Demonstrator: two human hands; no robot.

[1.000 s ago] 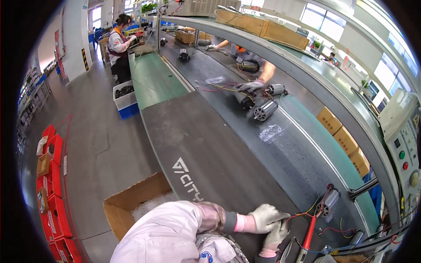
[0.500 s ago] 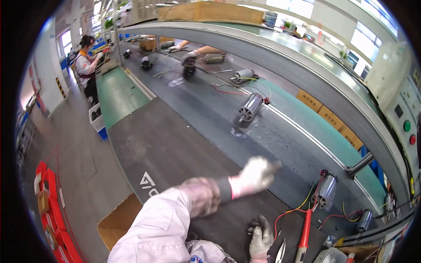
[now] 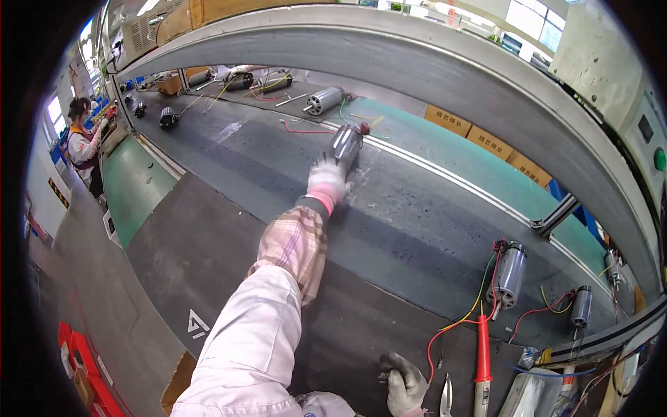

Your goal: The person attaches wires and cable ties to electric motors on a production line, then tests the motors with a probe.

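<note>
My left hand [image 3: 328, 178], in a white glove with a pink cuff, reaches far out over the dark work surface. Its fingers are spread at the near end of a silver cylindrical motor [image 3: 346, 142], covering that end; I cannot tell how firmly they touch. Close to the lower edge, my right hand [image 3: 404, 388], in a grey-white glove, has loosely bent, separated fingers and no visible object in them. A red wire [image 3: 432, 347] runs beside it from a second motor [image 3: 510, 274]. Scissors [image 3: 446, 397] and a red-handled tool [image 3: 483, 354], perhaps a soldering iron, lie to its right.
More motors lie at the back, including one silver motor [image 3: 324, 101], and a smaller one [image 3: 582, 306] sits at right. A grey shelf beam [image 3: 417, 52] crosses overhead, held by a post [image 3: 558, 214]. Cartons [image 3: 490, 141] stand behind. Another person [image 3: 83, 146] works far left.
My left hand has moved forward and left to the silver motor. My right hand stays near the scissors. The view has shifted right; the co-worker's hands at the back are no longer clearly visible.
</note>
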